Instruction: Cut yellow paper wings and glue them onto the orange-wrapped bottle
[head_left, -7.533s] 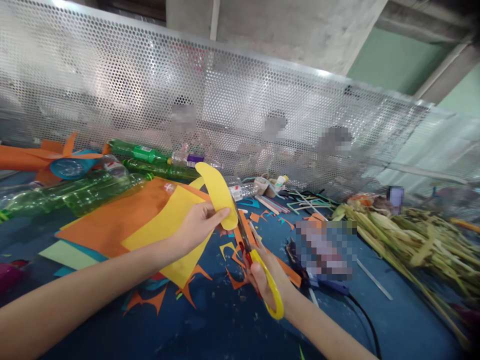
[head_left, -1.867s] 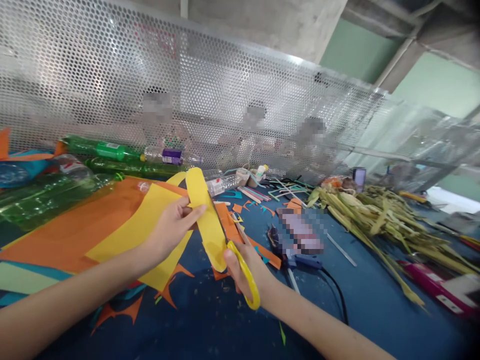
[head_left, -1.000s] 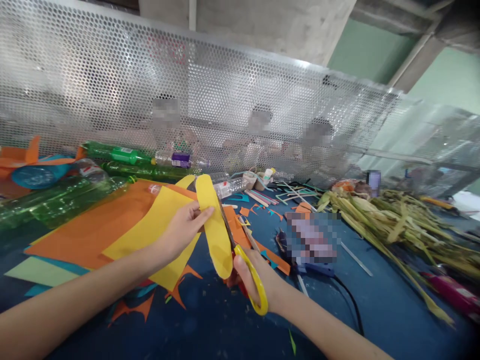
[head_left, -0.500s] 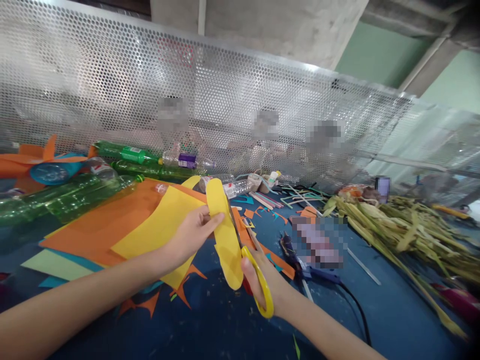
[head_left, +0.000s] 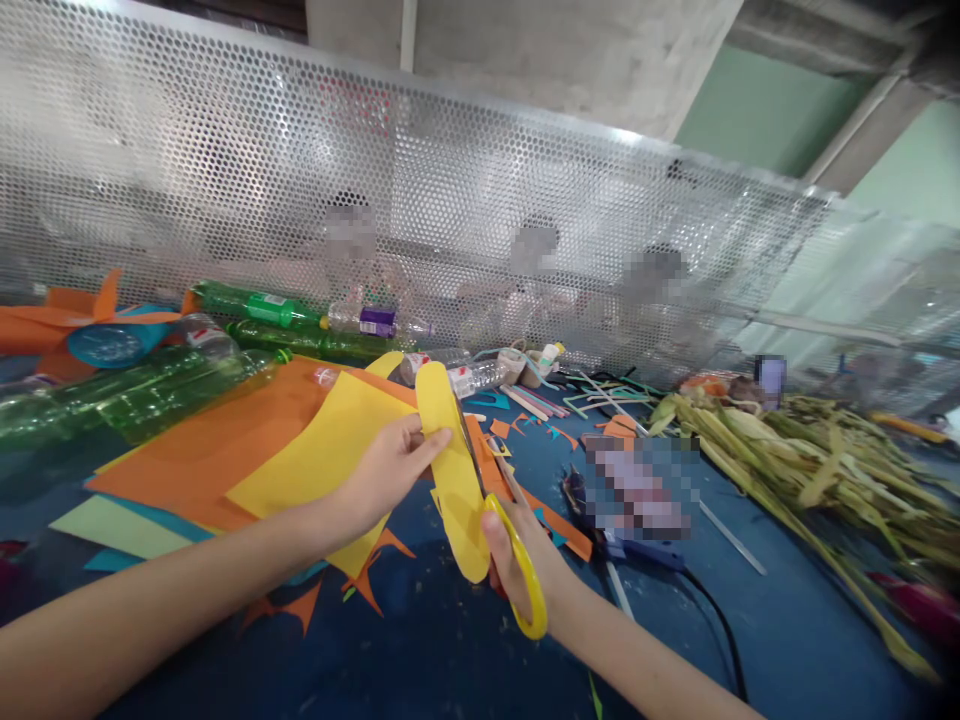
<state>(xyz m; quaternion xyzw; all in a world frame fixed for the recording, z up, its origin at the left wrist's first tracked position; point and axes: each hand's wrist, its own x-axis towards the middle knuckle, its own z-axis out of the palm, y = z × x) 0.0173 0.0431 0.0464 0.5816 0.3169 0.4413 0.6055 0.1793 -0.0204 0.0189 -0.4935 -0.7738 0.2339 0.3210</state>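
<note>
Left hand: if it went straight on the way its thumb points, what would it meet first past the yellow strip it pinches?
Probably the dark scissor blades, on the scissors in the right hand, just beyond the edge of the yellow strip; exact depth is unclear.

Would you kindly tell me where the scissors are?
The scissors are just below centre in the head view, held in the right hand, blades right of the yellow strip.

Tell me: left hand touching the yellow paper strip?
Touching. The head view shows the left hand gripping the yellow paper strip, thumb pressed over its face.
</note>
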